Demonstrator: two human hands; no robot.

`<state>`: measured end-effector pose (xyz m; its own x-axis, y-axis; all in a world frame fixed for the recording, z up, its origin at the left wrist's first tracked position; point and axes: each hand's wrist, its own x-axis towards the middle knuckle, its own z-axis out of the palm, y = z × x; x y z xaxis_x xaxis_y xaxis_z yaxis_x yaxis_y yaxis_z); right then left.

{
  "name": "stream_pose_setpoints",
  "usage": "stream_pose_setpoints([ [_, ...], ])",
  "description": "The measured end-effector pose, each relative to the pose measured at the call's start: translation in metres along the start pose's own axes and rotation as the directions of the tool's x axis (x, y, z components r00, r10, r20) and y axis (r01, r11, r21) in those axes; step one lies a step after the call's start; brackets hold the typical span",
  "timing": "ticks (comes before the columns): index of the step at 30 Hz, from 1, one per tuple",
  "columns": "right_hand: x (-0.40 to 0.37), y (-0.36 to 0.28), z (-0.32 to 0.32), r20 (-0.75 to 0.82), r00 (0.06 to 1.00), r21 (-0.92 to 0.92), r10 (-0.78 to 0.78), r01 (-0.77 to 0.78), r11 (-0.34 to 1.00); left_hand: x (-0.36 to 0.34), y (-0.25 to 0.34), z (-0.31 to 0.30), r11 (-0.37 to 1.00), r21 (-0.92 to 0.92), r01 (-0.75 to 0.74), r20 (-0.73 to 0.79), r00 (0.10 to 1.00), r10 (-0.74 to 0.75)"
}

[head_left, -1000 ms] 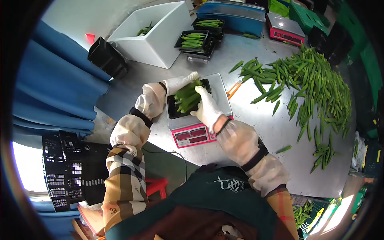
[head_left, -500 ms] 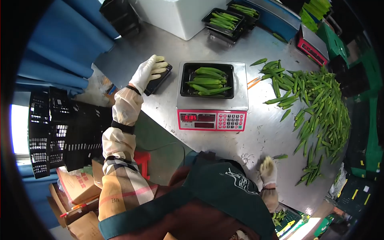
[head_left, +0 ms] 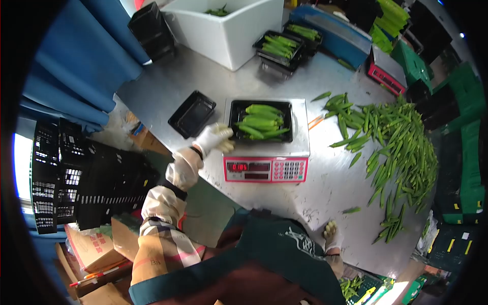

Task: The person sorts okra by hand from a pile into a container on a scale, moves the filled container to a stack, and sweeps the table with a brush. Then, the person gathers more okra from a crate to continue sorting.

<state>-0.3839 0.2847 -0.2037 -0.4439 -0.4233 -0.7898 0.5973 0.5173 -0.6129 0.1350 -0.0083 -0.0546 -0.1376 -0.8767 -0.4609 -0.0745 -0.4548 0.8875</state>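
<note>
My left hand (head_left: 216,138), in a white glove, reaches to the left side of the scale (head_left: 264,161). Its fingers are stretched out and hold nothing, the tips right at the rim of a black tray (head_left: 234,134). Okra pods (head_left: 262,122) lie side by side in that tray, which rests on the steel plate of the scale; the red display reads 0.185. Behind my left hand lies a second black tray (head_left: 192,114) with nothing in it. My right hand (head_left: 331,235), also gloved, is at the table's near edge with its fingers loosely extended, close to a single okra pod (head_left: 351,210).
A large heap of loose okra (head_left: 401,147) covers the right of the steel table (head_left: 284,195). Filled trays (head_left: 278,48) stand at the back beside a white foam box (head_left: 229,38). Another scale (head_left: 386,73) sits at the back right. Black crates (head_left: 101,178) are stacked on the left.
My left hand has left the unfilled tray and come right and nearer, to the tray on the scale. My right hand has drawn slightly back toward me. The view has tilted up a little.
</note>
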Motion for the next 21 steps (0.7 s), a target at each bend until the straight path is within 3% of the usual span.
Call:
stream_pose_setpoints([
  [1, 0.001, 0.002, -0.001, 0.016, 1.0, -0.012, -0.016, 0.016, 1.0, 0.003, 0.001, 0.012, 0.997, 0.025, 0.079, 0.026, 0.997, -0.079],
  [4, 0.007, 0.007, -0.003, 0.037, 0.999, 0.024, -0.04, 0.039, 0.999, 0.015, -0.001, 0.029, 1.0, -0.02, 0.013, -0.042, 0.999, -0.014],
  [7, 0.007, 0.009, -0.001, -0.048, 0.998, -0.035, -0.039, 0.037, 0.999, 0.043, 0.011, 0.022, 0.994, -0.11, -0.01, -0.072, 0.997, 0.002],
  [12, 0.052, 0.024, -0.028, -0.06, 0.998, -0.001, 0.007, -0.007, 1.0, 0.096, 0.067, 0.002, 0.995, -0.024, -0.093, -0.118, 0.989, 0.09],
  [16, 0.068, 0.03, -0.039, -0.029, 1.0, 0.021, -0.007, 0.007, 1.0, 0.164, 0.091, -0.023, 1.0, -0.015, -0.022, -0.177, 0.984, 0.019],
  [21, 0.051, 0.016, 0.004, -0.079, 0.997, -0.002, -0.004, 0.004, 1.0, 0.256, 0.086, -0.052, 0.995, -0.036, 0.094, -0.2, 0.975, -0.099],
])
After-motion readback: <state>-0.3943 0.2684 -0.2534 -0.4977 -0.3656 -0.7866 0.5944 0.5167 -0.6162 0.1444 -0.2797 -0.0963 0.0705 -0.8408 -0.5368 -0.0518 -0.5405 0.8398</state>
